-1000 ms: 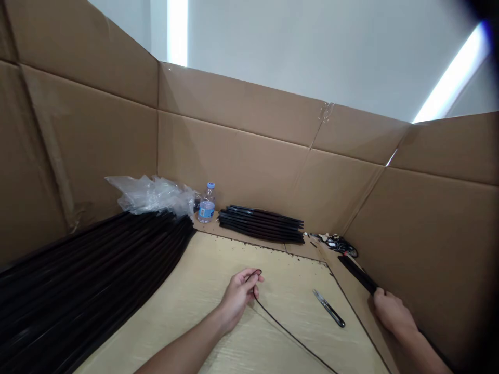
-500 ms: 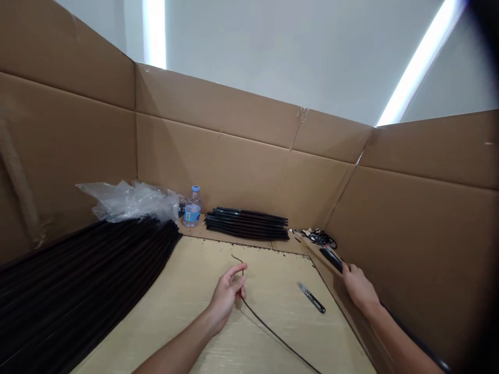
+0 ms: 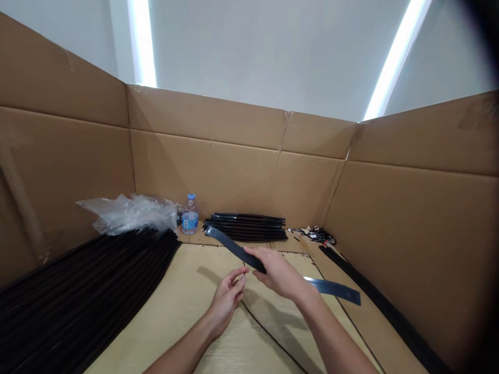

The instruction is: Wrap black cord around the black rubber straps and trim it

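Cardboard walls (image 3: 218,171) cross the middle of the frame, bordering a pale yellow counter (image 3: 175,306) at lower centre. Just right of that, the right hand (image 3: 276,270) grips a curved black strip (image 3: 228,245); beside it, the left hand (image 3: 229,295) pinches a thin cord (image 3: 268,333).

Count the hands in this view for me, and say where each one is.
2. The left hand is over the board, holding a thin black cord; the right hand is beside it, gripping a flat black strip.
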Demonstrator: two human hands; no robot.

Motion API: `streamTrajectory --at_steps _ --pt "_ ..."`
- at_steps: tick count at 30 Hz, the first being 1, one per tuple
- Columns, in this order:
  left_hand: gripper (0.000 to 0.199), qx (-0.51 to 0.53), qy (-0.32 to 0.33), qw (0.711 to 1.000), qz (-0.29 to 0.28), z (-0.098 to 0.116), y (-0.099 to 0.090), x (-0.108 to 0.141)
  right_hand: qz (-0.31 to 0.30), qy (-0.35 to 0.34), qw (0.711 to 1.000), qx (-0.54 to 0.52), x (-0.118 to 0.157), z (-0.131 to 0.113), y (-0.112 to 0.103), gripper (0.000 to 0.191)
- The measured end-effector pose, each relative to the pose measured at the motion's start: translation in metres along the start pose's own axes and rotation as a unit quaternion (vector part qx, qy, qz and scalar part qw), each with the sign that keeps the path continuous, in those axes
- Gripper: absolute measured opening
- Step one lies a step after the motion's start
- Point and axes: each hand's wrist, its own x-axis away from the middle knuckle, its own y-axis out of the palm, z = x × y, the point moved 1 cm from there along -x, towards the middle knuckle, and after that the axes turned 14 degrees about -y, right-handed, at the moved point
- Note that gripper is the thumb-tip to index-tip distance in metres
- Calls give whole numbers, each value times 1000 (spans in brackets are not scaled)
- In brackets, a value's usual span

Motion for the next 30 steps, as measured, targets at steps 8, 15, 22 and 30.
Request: streamTrajectory --at_steps 8,15,22,30 --pt "41 -29 76 993 90 5 -12 -13 32 57 997 31 -13 -12 -22 39" --pt "36 -128 213 964 95 92 29 13 112 96 989 -18 -10 17 -32 45" --pt "21 -74 426 897 95 168 78 40 114 111 985 -65 -2 30 -32 41" --pt "18 -200 322 925 29 141 80 21 134 85 981 -109 -6 23 -28 38"
